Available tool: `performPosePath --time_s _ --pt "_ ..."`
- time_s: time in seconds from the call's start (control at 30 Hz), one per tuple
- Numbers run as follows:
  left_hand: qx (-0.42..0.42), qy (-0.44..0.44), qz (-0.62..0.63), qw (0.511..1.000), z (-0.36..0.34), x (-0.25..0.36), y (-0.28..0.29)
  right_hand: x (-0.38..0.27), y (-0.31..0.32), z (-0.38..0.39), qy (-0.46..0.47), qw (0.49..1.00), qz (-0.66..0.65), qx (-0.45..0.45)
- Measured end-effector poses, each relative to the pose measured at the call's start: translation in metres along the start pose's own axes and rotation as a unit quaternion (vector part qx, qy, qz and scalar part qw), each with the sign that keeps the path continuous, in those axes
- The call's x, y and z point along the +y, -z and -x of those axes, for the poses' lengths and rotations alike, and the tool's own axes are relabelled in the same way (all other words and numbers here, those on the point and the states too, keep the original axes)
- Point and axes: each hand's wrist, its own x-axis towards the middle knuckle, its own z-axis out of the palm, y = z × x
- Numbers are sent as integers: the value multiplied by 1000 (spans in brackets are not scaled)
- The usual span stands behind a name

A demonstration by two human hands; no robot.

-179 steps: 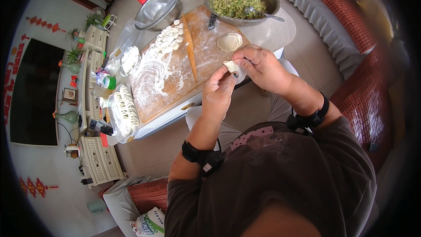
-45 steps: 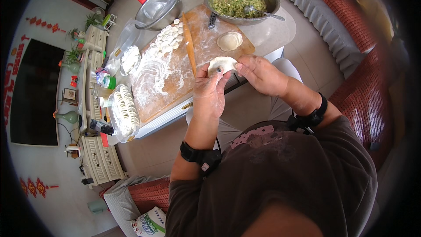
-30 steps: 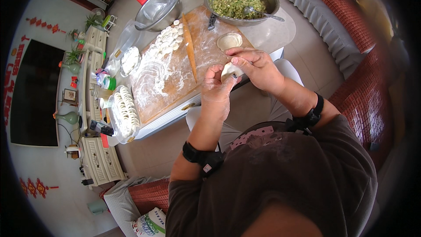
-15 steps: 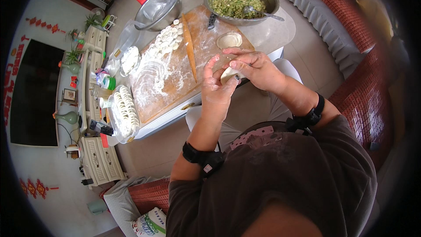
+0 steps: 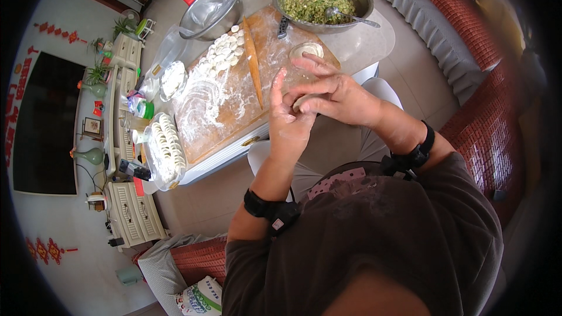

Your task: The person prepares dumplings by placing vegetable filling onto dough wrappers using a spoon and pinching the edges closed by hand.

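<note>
While the board [image 5: 237, 108] and filling bowl [image 5: 316, 27] remain in position, the change is confined to the 2 hands. The right hand [image 5: 348, 100] has closed farther over the left hand [image 5: 290, 131] and now hides part of the wrappers [image 5: 307, 51]. The dumpling [image 5: 300, 103] is located between the 2 hands, at the board's near edge as viewed; 1.5 s earlier its pale face was broadly exposed, and now only a narrow strip shows. This is judged to be edge pressing, late in shaping; the seal is hidden, so completion cannot be confirmed. Pose: the hands converge, the left upright, the right reaching across from its own side. Right fingers: thumb and a lower finger grasp the dumpling, upper fingers extended clear of it. Left fingers: forefinger raised and released; the others appear curled about the dumpling, their exact contact hidden.
</note>
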Motion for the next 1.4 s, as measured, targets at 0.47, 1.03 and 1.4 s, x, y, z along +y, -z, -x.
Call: performPosePath --time_s 0.47,1.03,1.4 --pt "-4 69 -94 993 0 2 -2 14 -14 5 3 981 191 35" --pt "104 19 -7 994 -10 -7 28 -4 -31 -15 -68 997 -45 0" --pt "190 -31 86 978 8 10 135 0 -37 -18 -57 997 33 -43"
